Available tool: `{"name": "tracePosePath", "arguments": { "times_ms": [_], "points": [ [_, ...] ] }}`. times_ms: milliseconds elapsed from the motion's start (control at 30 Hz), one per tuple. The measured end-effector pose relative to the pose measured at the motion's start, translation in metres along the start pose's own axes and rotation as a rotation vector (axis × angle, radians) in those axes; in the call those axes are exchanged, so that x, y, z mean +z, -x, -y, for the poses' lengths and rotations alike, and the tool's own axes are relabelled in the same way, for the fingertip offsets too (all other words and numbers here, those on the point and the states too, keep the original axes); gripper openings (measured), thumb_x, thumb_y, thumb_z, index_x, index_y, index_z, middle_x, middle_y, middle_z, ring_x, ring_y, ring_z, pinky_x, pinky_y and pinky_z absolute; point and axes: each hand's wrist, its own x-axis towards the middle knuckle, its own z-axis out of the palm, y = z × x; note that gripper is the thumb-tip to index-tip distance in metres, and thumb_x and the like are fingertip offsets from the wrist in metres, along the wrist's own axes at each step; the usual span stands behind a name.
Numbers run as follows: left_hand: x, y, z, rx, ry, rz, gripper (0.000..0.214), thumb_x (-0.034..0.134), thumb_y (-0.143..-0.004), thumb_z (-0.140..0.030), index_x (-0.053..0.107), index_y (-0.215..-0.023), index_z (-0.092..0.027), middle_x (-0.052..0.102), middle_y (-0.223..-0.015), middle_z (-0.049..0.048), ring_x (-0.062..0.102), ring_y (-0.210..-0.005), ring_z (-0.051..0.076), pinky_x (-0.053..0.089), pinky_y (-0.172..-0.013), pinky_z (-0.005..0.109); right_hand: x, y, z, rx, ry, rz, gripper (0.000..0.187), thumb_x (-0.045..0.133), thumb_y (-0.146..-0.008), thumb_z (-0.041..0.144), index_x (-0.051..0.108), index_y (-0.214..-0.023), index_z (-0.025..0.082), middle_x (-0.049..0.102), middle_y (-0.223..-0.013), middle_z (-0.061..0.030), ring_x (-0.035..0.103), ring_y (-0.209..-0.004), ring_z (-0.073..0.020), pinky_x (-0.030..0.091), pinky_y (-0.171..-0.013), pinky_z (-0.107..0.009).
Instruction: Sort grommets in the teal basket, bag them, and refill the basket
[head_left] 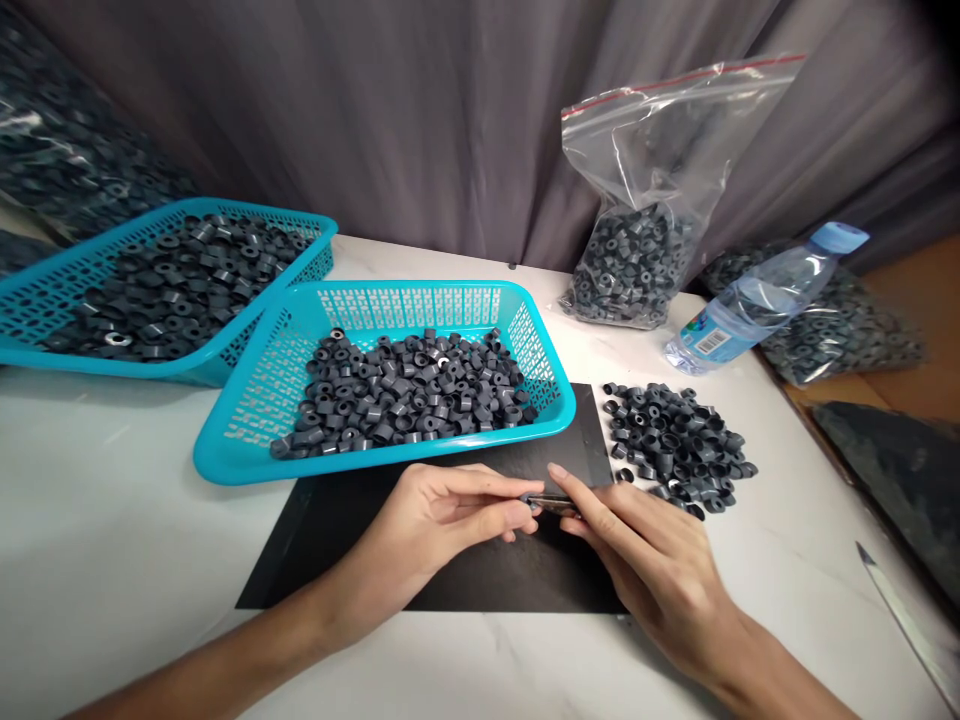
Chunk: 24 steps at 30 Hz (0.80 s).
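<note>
My left hand (442, 520) and my right hand (645, 560) meet over a black mat (337, 540) on the white table. Both pinch a small dark object (546, 500) between their fingertips; it is too small to name for sure, and looks like one dark grey ring with a thin tool. Just right of the hands lies a loose pile of dark grey plastic rings (675, 445). Behind the hands stands a turquoise basket (247, 430) holding several of the same rings.
A second turquoise basket (45, 300) of rings stands at the back left. A zip bag of rings (637, 260) leans at the back, a water bottle (750, 310) lies beside it. More bagged rings (847, 330) and a blade (900, 610) are at the right.
</note>
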Motion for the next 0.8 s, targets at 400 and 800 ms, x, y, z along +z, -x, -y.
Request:
{"name": "tracePosePath", "arguments": {
  "times_ms": [400, 800],
  "points": [
    [-0.0016, 0.0012, 0.0024, 0.002, -0.012, 0.003, 0.02, 0.079, -0.086, -0.025, 0.083, -0.105, -0.023, 0.079, -0.089, 0.0017, 0.069, -0.079, 0.01, 0.057, -0.08, 0.018, -0.0009, 0.0014, -0.0011, 0.014, -0.025, -0.014, 0.056, 0.058, -0.1, 0.006, 0.045, -0.154, 0.011, 0.063, -0.085, -0.0037, 0.05, -0.07, -0.0133, 0.04, -0.063, -0.028],
    [-0.001, 0.0006, 0.001, 0.018, -0.027, -0.012, 0.019, 0.079, -0.086, -0.024, 0.084, -0.104, -0.022, 0.079, -0.09, 0.0025, 0.069, -0.08, 0.011, 0.057, -0.08, 0.019, 0.0009, 0.0, 0.0027, 0.025, 0.012, -0.002, 0.056, 0.057, -0.101, 0.009, 0.043, -0.156, 0.012, 0.062, -0.083, -0.0031, 0.051, -0.068, -0.0136, 0.041, -0.061, -0.028]
  ]
}}
